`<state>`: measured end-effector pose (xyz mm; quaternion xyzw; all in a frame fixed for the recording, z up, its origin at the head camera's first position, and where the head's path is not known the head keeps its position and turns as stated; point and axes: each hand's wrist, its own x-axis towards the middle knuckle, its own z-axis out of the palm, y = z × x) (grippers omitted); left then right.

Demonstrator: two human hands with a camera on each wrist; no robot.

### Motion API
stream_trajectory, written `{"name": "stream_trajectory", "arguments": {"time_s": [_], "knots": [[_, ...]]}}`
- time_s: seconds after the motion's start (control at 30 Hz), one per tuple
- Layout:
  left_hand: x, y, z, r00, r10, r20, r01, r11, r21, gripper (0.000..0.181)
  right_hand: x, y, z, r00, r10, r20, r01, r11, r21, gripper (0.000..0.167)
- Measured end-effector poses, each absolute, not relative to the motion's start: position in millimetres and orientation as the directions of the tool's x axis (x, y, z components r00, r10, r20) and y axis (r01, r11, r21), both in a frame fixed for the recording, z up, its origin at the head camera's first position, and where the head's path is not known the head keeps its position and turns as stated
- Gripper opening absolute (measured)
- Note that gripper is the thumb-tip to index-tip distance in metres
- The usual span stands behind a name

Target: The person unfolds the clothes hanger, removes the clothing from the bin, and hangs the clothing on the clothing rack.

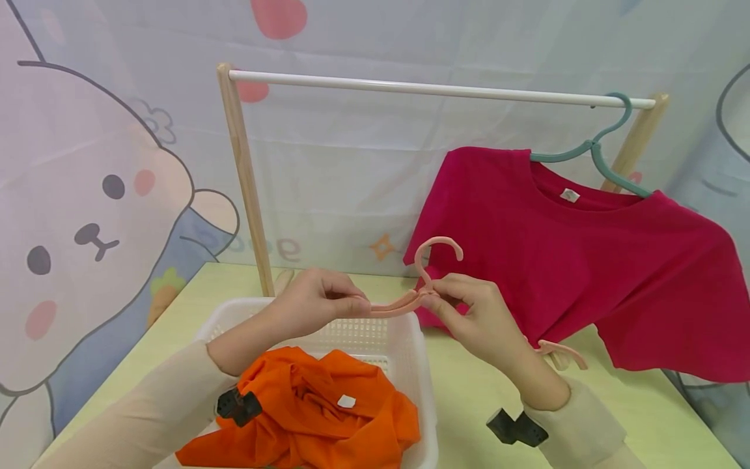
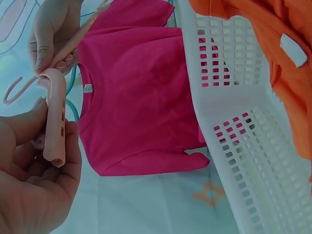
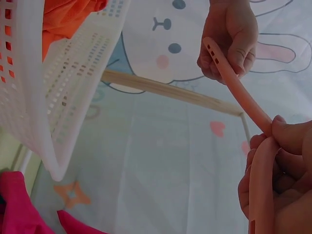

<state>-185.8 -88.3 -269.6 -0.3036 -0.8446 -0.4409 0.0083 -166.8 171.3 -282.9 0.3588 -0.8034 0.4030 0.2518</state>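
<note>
A pink clothes hanger (image 1: 398, 306) is held up in front of me, its hook pointing upward. My left hand (image 1: 319, 296) pinches one arm of it between thumb and fingers. My right hand (image 1: 477, 316) grips it just below the hook. In the left wrist view the slotted arm of the hanger (image 2: 56, 122) shows between the left thumb and fingers. The right wrist view has the other arm of the hanger (image 3: 262, 185) passing over the right fingers. Below the hands, an orange garment (image 1: 316, 417) with a white label lies crumpled in a white basket (image 1: 430, 397).
A rack with a white rail (image 1: 375, 85) and wooden posts stands behind. From its right end a magenta shirt (image 1: 498, 215) hangs on a green hanger (image 1: 618, 179). Another pink curved piece (image 1: 571, 352) shows past the right forearm, above the pale yellow table (image 1: 469, 404).
</note>
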Motion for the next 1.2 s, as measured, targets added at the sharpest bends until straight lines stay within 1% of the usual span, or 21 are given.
{"name": "stream_trajectory", "arguments": {"time_s": [0.13, 0.27, 0.37, 0.47, 0.77, 0.9, 1.03, 1.07, 1.2], "knots": [[-187, -91, -269, -0.867, 0.428, 0.254, 0.432, 0.393, 0.812, 0.014, -167, 171, -283, -0.62, -0.358, 0.699, -0.775, 0.418, -0.474, 0.017], [-188, -97, -267, -0.907, 0.335, 0.253, 0.361, 0.313, 0.879, 0.022, -168, 172, -284, -0.634, -0.335, 0.697, -0.761, 0.431, -0.485, 0.015], [-189, -102, -265, -0.91, 0.3, 0.286, 0.358, 0.223, 0.907, 0.026, -168, 175, -285, -0.644, -0.312, 0.698, -0.749, 0.441, -0.494, 0.016], [-189, -106, -266, -0.913, 0.274, 0.303, 0.357, 0.175, 0.917, 0.027, -168, 177, -285, -0.653, -0.286, 0.702, -0.738, 0.451, -0.502, 0.016], [-185, -116, -270, -0.933, 0.183, 0.309, 0.335, 0.136, 0.932, 0.03, -166, 182, -284, -0.672, -0.203, 0.712, -0.702, 0.481, -0.525, 0.018], [-184, -117, -272, -0.94, 0.153, 0.306, 0.322, 0.096, 0.942, 0.026, -164, 182, -282, -0.687, -0.163, 0.708, -0.683, 0.479, -0.552, 0.019], [-184, -116, -277, -0.94, 0.137, 0.314, 0.318, 0.008, 0.948, 0.011, -164, 182, -279, -0.701, -0.12, 0.703, -0.663, 0.471, -0.582, 0.018], [-184, -116, -278, -0.939, 0.133, 0.316, 0.317, -0.017, 0.948, 0.011, -164, 182, -278, -0.702, -0.112, 0.704, -0.663, 0.466, -0.586, 0.017], [-182, -114, -281, -0.944, 0.115, 0.308, 0.298, -0.094, 0.95, 0.021, -165, 180, -277, -0.691, -0.096, 0.716, -0.673, 0.447, -0.589, 0.014]]}}
